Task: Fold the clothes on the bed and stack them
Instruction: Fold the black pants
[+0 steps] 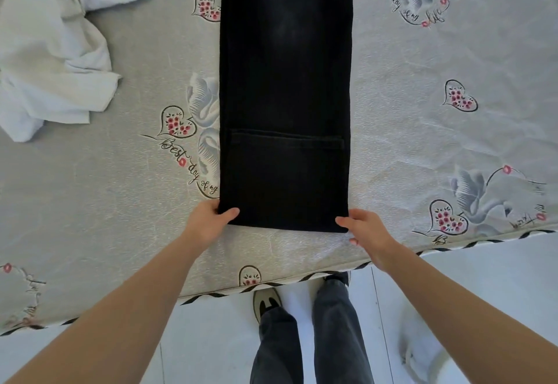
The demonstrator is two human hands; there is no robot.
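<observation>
Black jeans point(285, 96) lie flat lengthwise on bed point(422, 127). Left hand point(208, 222) and right hand point(367, 229) pinch their near corners. White garment point(51, 51) crumpled left of jeans.

The jeans point(285, 96) are cut off by the top edge. The left fingers point(215, 204) are hidden under their corner. The white cloth point(57, 45) is cropped at the left.
</observation>
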